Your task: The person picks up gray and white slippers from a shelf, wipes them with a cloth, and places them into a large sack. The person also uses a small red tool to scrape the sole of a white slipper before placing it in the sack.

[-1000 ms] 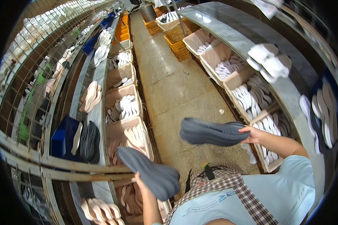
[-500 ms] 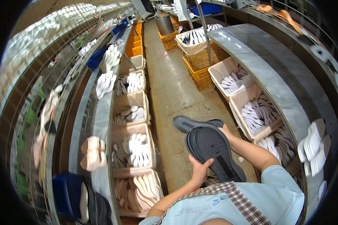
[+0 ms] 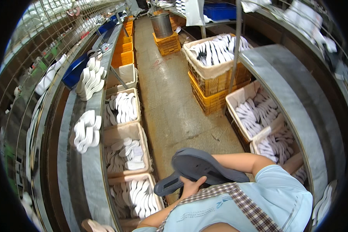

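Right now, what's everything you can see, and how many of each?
Dark soles: at least two, dark grey, bottom middle
Shelves: two, grey, left and right
Lined bins: several, beige, left and right
Stacked crates: at least two, yellow, right side
White soles: many, white, some with black, in bins, crates and on shelves
Bucket: one, silver, far end, on a yellow crate
Orange bins: several, orange, far left
Blue bins: several, blue, left and far right
Pole: one, grey, by the stacked crates
Floor: one, brownish grey, middle
Shirt: one, light blue, under a checked strap
Left grip: one, bare, holding dark soles
Right arm: one, bare, behind dark soles; grip hidden
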A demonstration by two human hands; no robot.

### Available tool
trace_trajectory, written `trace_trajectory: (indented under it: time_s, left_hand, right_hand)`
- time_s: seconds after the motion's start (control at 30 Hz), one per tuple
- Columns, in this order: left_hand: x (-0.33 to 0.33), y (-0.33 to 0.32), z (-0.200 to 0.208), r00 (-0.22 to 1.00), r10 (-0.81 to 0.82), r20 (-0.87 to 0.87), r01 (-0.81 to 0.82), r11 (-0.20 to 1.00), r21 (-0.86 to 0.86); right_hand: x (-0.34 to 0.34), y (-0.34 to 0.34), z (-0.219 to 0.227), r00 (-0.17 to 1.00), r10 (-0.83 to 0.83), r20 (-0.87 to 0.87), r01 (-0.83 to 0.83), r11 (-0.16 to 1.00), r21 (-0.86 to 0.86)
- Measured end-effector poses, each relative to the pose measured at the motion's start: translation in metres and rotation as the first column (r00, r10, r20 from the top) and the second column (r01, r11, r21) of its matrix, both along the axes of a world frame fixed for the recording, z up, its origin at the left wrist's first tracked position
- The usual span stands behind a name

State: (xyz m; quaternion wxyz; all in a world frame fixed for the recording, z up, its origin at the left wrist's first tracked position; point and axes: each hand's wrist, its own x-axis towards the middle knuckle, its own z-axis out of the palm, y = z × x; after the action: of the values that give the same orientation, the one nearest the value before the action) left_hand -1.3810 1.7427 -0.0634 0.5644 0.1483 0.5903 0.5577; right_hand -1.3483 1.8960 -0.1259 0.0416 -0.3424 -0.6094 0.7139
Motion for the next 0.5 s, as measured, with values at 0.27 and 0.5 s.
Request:
trace_trajectory:
  time_s: [0.27,0.5]
  left_hand:
    - [-0.217,0.208,0.092,0.938,-0.049,-0.343,0.224,0.84,0.493]
    - [-0.346,0.444,0.15,0.103,-0.681,-0.725,0.825,0.466,-0.32]
  right_hand:
    - [-0.144,0.185,0.011,0.997,0.078,0.01,-0.079,0.995,0.064]
    - [-0.251,0.394,-0.022,0.993,0.103,0.065,-0.111,0.985,0.132]
